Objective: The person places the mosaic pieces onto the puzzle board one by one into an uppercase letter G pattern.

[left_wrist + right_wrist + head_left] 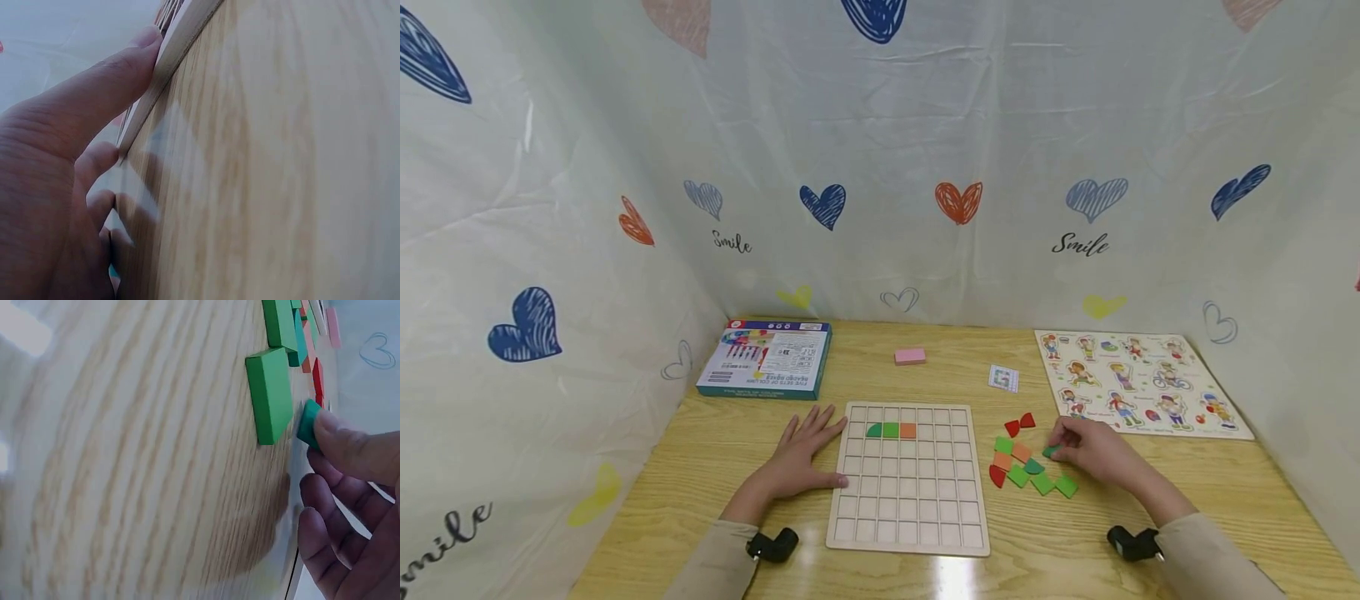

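A small dark-green wooden piece [308,423] sits pinched at the fingers [350,447] of the right hand [1093,452], low over the wooden tabletop [1150,500] just right of a scatter of green, orange and red wooden pieces [1026,467]. A flat green wooden square [270,394] lies just beside it. The left hand [801,458] rests flat, fingers straight, with its thumb [106,94] against the left edge of the pale wooden grid board [910,479], whose second row holds three pieces.

The left hand [801,460] lay flat, fingers straight and spread, thumb out sideways. The right hand [1093,454] curled, fingertips [340,440] pinching.
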Demonstrator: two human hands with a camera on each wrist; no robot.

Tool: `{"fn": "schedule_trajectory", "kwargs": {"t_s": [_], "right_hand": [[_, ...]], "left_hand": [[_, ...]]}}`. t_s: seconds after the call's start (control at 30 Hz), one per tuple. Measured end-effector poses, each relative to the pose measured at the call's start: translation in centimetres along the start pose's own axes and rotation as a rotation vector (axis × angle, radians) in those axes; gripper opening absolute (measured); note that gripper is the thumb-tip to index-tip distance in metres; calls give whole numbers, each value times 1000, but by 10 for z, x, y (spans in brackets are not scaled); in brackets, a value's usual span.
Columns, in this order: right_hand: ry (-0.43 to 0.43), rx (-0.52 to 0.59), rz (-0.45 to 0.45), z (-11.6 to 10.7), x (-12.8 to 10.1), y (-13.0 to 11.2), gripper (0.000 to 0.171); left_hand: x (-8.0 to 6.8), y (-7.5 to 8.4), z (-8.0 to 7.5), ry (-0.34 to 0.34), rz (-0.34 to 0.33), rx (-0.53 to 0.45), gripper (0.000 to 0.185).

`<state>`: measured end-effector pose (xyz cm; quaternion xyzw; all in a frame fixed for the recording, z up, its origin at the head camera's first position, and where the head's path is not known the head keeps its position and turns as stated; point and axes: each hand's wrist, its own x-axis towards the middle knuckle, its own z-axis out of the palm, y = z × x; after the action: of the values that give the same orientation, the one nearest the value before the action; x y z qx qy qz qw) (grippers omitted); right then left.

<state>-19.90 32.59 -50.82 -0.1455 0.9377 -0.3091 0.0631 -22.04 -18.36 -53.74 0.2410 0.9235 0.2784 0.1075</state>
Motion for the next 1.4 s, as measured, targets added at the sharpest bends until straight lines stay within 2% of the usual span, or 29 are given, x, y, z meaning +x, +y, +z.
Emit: {"fn": "schedule_trajectory", "kwargs": {"t_s": [0.1, 0.33, 0.67, 0.9, 1.13, 1.4], "right_hand": [[20, 0, 17, -2, 0, -1, 8], [52, 119, 54, -1, 7, -6, 10], [91, 189, -49, 15, 25, -20, 18], [57, 247, -46, 33, 46, -46, 18], [9, 245, -108, 56, 66, -73, 16], [-20, 246, -98, 78, 85, -94, 14]], "left_hand": [[0, 1, 0, 1, 2, 1, 100], [0, 3, -2, -6, -1, -8, 99], [1, -2, 1, -17, -7, 18, 100], [1, -3, 1, -9, 0, 16, 100], [0, -2, 1, -6, 9, 13, 100], [0, 0, -1, 2, 15, 10, 99]]}}
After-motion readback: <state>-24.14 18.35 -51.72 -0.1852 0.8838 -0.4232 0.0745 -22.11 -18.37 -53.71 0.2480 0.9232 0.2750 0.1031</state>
